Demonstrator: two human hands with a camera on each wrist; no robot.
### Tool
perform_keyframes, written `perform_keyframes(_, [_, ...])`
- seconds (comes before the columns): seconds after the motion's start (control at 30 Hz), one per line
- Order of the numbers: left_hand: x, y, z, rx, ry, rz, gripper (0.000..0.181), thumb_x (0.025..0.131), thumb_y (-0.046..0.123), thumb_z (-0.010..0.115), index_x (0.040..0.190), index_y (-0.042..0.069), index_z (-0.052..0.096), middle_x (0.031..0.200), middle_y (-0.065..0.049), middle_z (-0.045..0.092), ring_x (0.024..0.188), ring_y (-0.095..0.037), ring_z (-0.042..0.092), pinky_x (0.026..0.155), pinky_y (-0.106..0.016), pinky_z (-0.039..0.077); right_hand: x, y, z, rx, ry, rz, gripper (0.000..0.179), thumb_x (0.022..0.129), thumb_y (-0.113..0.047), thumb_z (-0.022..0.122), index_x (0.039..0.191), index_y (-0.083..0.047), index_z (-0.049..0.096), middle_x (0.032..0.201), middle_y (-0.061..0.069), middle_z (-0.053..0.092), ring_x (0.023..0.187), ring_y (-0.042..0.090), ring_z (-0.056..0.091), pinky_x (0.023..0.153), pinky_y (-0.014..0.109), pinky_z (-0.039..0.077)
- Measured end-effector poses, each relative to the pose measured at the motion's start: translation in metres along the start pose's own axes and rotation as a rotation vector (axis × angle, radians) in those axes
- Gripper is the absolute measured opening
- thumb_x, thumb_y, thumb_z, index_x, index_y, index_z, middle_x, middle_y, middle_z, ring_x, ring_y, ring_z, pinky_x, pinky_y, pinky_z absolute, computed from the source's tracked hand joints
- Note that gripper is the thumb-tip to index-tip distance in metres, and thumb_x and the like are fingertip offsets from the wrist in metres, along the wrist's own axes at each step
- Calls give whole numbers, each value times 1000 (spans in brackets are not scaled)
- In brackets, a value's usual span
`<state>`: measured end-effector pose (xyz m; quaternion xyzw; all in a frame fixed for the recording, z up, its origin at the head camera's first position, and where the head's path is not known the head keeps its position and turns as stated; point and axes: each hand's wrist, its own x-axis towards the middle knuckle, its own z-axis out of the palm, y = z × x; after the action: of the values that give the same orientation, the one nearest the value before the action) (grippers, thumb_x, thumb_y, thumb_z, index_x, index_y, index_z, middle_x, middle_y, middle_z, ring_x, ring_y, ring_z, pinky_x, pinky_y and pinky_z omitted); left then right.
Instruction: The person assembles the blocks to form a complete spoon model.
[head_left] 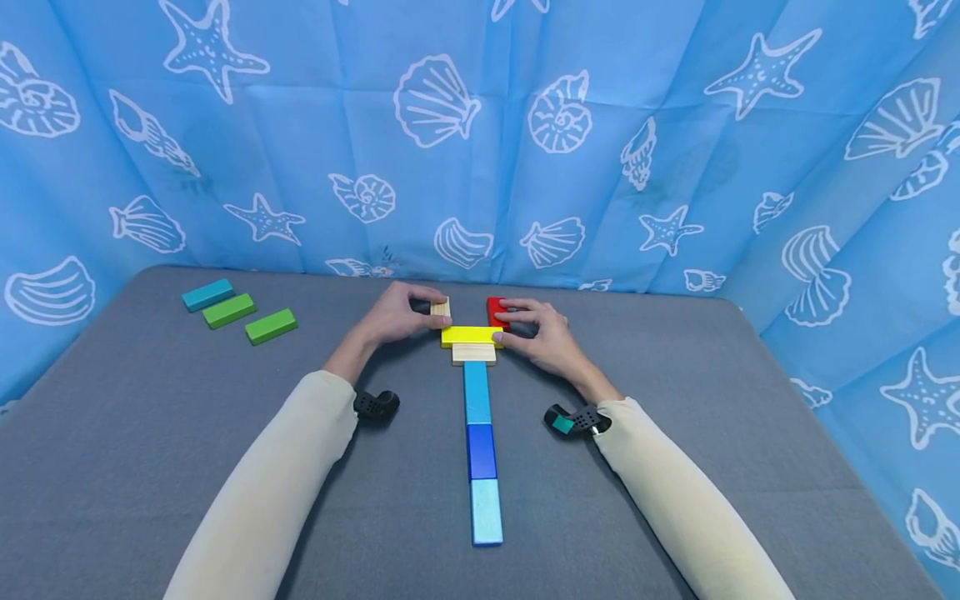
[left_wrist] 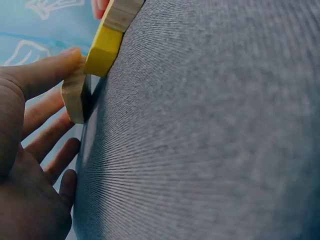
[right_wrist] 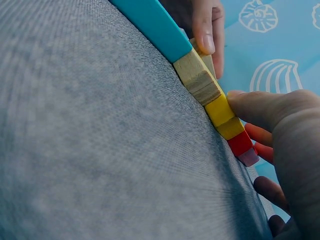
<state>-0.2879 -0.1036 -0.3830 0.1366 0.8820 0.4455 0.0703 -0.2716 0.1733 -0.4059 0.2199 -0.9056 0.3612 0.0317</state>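
My left hand (head_left: 397, 314) holds a plain wooden block (head_left: 441, 308) between thumb and fingers, at the left end of a yellow block (head_left: 468, 336). A red block (head_left: 496, 310) stands behind the yellow one's right end, with the fingers of my right hand (head_left: 546, 336) curled at its side. The right thumb touches the yellow block's right end. Another plain wooden block (head_left: 474, 354) lies against the yellow one's near side. From it a straight row runs towards me: a light blue block (head_left: 477, 392), a dark blue block (head_left: 482, 451) and a pale blue block (head_left: 486, 510).
At the back left of the grey table (head_left: 187, 433) lie a teal block (head_left: 207, 295) and two green blocks, one inner (head_left: 271, 326) and one outer (head_left: 228, 311). A blue curtain (head_left: 315, 125) with white shells hangs behind the table and along its right side.
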Motion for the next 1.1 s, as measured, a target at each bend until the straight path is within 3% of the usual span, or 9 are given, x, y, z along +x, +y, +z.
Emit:
perform_keyframes(0.23, [0, -1, 2, 57, 29, 3, 40, 91, 24, 77, 128, 8, 71, 138, -10, 62, 137, -31, 46, 115, -51, 30, 0, 1, 0, -1, 2, -8, 44, 91, -27, 77, 131, -10, 69, 149, 8, 52, 137, 33, 40, 112, 61, 18])
perform_keyframes(0.77, [0, -2, 3, 59, 30, 12, 40, 93, 23, 75, 130, 9, 70, 144, -11, 58, 141, -32, 41, 116, -53, 26, -1, -2, 0, 10, 2, 18, 44, 91, -27, 77, 131, -10, 70, 149, 7, 52, 137, 32, 40, 113, 60, 17])
perform_keyframes(1.1, [-16, -9, -2, -23, 145, 86, 45, 92, 21, 75, 134, 8, 66, 145, -11, 56, 141, -32, 42, 116, -55, 27, -1, -2, 0, 19, 6, 13, 44, 91, -27, 78, 130, -10, 70, 149, 8, 53, 137, 32, 40, 113, 60, 18])
